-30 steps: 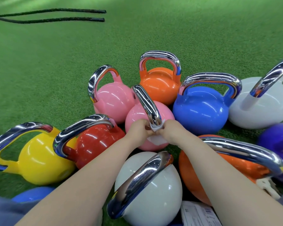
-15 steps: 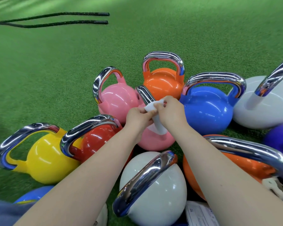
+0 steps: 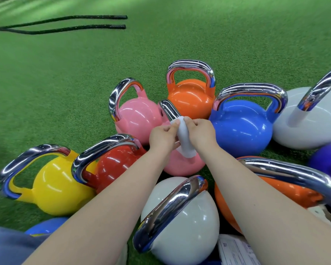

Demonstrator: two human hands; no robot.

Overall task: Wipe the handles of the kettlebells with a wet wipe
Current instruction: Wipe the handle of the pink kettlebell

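Green turf (image 3: pixel 69 96) fills the view, kettlebells clustered on it at lower centre and right. Near white kettlebell (image 3: pixel 189 232) closest to camera, chrome handle running diagonally across it. Far white kettlebell (image 3: pixel 310 129) at right edge, purple one (image 3: pixel 329 161) just below it. Near orange kettlebell (image 3: pixel 275 190) lies under the right forearm, long chrome handle on top. Blue kettlebell (image 3: pixel 241 127) upright, touching the far orange kettlebell (image 3: pixel 189 100) behind it. Yellow kettlebell (image 3: pixel 55 188) and red kettlebell (image 3: pixel 115 165) tipped over at left, side by side. Rear pink kettlebell (image 3: pixel 138 119) left of centre. Front pink kettlebell (image 3: pixel 182 159) in the middle of the cluster, its chrome handle (image 3: pixel 168 109) pointing away from camera. Two black rope ends (image 3: pixel 96 22) lie well apart at top left. Printed paper (image 3: pixel 235 249) at bottom edge. Left hand (image 3: pixel 162 136) and right hand (image 3: pixel 203 131) both curled, pinching the wet wipe (image 3: pixel 183 134) from either side. Wipe is wrapped over the near part of the front pink kettlebell's handle, upper stretch of chrome bare
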